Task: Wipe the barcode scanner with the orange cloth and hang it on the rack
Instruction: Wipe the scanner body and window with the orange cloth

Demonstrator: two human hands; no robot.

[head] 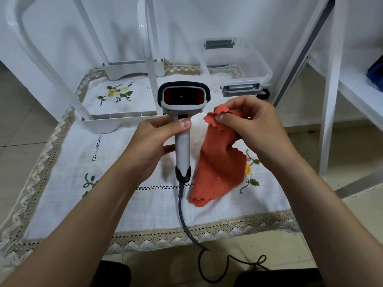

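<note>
2 bare hands work over a worktop [62,206] covered by a white embroidered tablecloth [128,204]. Our left hand [153,141] is wrapped round the slim grey handle of a grey-and-black plastic barcode scanner [182,146], thumb laid across the front just below the head. We hold the scanner upright above the worktop, its dark red scan window [182,97] facing us with 1 small red dot lit inside. A dark grey cable [181,214] runs from the base of the handle, over the front edge of the worktop and down to the floor [20,121].

Our right hand [255,125] pinches the top edge of a soft orange cloth [219,168] with a scalloped hem, just beside the scanner head; we cannot tell whether the 2 touch. The rest of the cloth hangs down and its lower end lies crumpled on the worktop.

Behind the scanner stands a white plastic rack [149,48] of tall uprights on 2 flat feet. To its right sits a clear plastic storage box [238,61] with grey latches.

We judge the scanner to be light, rigid and smooth, easy to turn by the handle; the glossy window looks like the part most likely to mark, so it wants gentle strokes. The cloth is limp and will need bunching into a pad in our fingers before it wipes well. The trailing cable may snag on the way to the rack.
</note>
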